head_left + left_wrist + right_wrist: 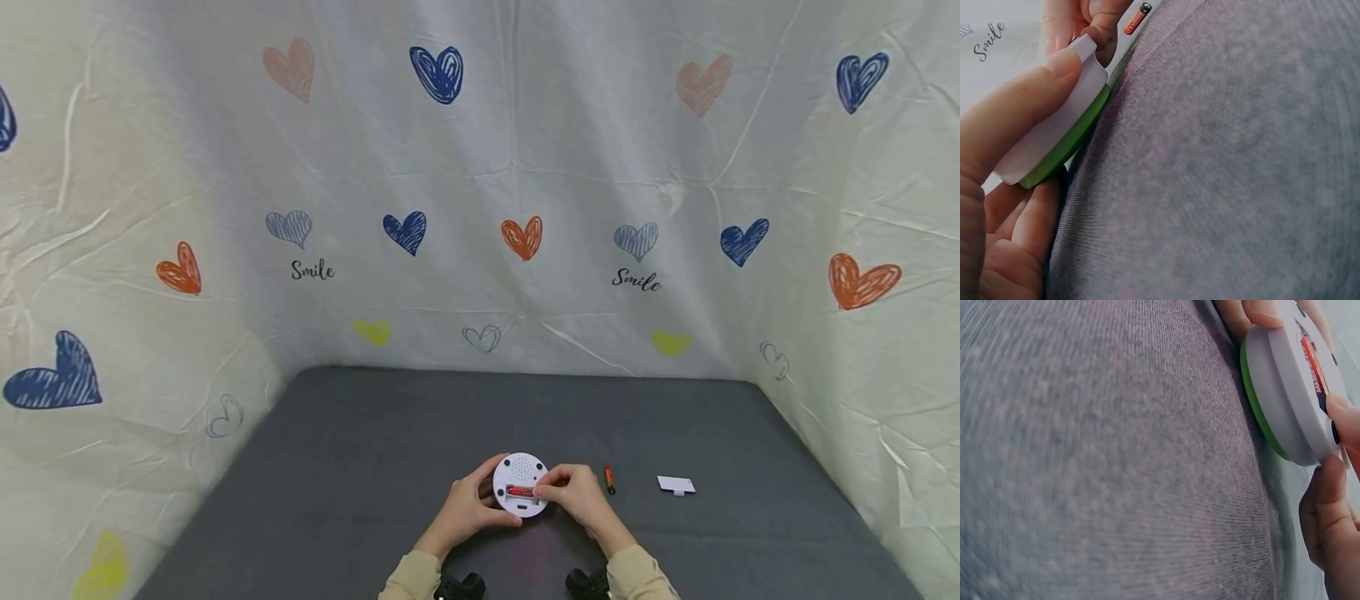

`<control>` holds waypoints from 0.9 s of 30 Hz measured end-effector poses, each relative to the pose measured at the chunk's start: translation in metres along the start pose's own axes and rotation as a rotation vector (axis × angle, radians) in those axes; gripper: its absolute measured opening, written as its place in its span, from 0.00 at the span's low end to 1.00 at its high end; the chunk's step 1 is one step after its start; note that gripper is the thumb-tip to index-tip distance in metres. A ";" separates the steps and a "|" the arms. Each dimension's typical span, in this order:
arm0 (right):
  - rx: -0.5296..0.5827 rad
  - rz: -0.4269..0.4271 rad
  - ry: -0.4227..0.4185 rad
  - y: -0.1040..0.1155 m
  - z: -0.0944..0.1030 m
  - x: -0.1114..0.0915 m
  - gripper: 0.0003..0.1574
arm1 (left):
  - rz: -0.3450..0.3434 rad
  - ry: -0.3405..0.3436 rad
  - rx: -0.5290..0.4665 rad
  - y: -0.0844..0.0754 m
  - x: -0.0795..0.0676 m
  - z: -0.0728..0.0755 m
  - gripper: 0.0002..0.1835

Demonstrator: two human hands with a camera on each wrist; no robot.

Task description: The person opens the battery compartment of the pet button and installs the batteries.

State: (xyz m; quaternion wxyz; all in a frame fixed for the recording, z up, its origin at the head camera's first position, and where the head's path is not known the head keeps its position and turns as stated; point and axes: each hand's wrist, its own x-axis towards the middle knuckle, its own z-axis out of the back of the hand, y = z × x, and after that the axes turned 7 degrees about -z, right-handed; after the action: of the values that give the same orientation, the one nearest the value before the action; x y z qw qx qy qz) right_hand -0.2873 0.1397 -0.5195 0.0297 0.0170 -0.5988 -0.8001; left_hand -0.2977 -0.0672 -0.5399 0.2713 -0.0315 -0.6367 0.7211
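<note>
**Round gadget [521, 472]: prob. light + stiff, hold by rim**

Gripped at rim by L hand [465, 510], thumb on near edge, over grey tabletop [375, 467]; can't tell if resting on it. Facing bay-side [527, 502] up, w/ red battery [519, 492] inside. Touched at battery's end by R hand [576, 493]; can't tell pinch from press. Looks like hard plastic: prob. no give, maybe slick, so keep side wall btwn thumb & fingers, clear of bay. For loose battery [609, 480], smooth & rolly prob., pinch across middle. For thin white cover [677, 484], lift by edges; tab likely fragile.

Beige sleeves [412, 577] — rounded black wrist cameras [463, 587] just beside them
</note>
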 end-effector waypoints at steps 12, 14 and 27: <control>-0.027 0.005 -0.041 -0.003 -0.004 -0.001 0.09 | 0.016 -0.009 0.011 0.003 -0.002 0.001 0.47; -0.043 0.016 -0.042 -0.004 -0.004 -0.001 0.09 | 0.015 -0.009 0.010 0.004 -0.002 0.001 0.47; -0.075 0.065 -0.041 -0.003 0.002 -0.005 0.10 | 0.003 0.002 0.021 0.007 0.002 0.001 0.48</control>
State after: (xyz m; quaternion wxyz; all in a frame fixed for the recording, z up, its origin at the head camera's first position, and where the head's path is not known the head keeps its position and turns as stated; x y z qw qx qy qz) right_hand -0.2829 0.1426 -0.5224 0.0441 -0.0199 -0.5692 -0.8208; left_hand -0.3016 -0.0673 -0.5457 0.2712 -0.0302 -0.6288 0.7281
